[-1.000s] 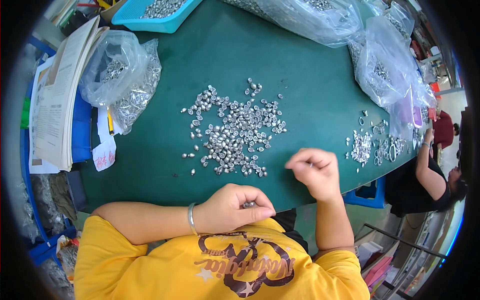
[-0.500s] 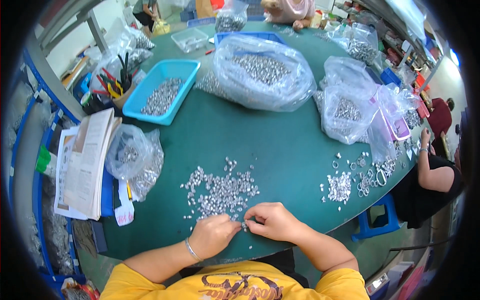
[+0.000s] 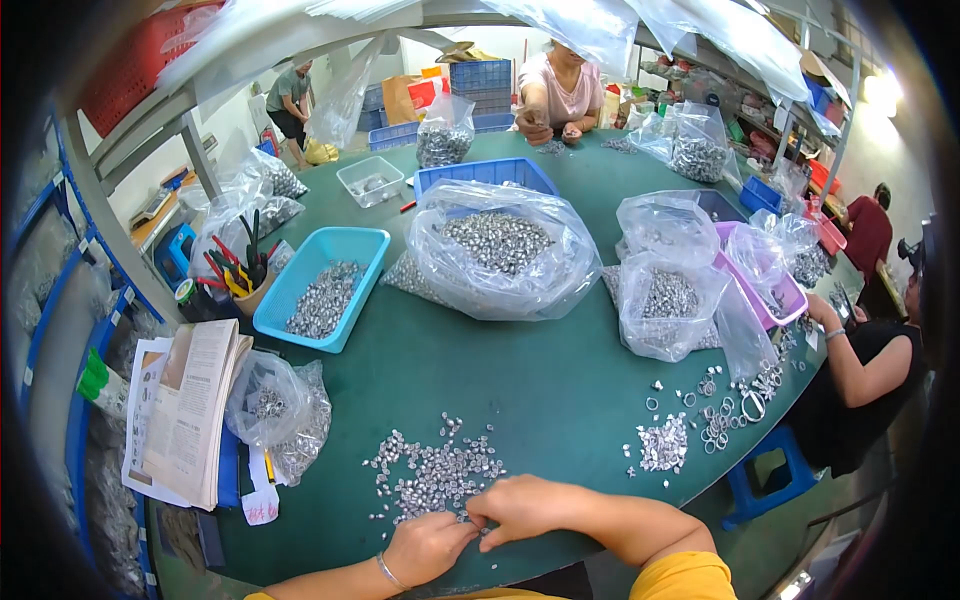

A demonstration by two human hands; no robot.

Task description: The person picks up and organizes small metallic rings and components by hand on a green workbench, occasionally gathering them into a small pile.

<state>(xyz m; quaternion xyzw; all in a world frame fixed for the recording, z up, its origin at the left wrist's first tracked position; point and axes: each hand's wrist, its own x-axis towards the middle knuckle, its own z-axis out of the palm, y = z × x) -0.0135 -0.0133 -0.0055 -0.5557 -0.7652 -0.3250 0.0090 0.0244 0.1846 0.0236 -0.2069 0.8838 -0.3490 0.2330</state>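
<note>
At the near edge of the green table, my left hand and my right hand meet at the fingertips. The left thumb and fingers are pinched together, with a silver bangle on that wrist. On the right, my fingers curl in against the left fingertips, the thumb pointing down beside them. Whatever is pinched there is too small or hidden to make out. Just beyond both hands lies a loose spread of small shiny silver metal pieces.
Around the green table stand a turquoise tray, a large clear bag of metal pieces and more filled bags. Papers lie left; rings and a small pile lie right. A co-worker sits at the right.
The view has tilted up, so the table and my hands appear lower. My right fingers have moved over closer against the left fingertips; the silver bit seen between them is hidden now.
</note>
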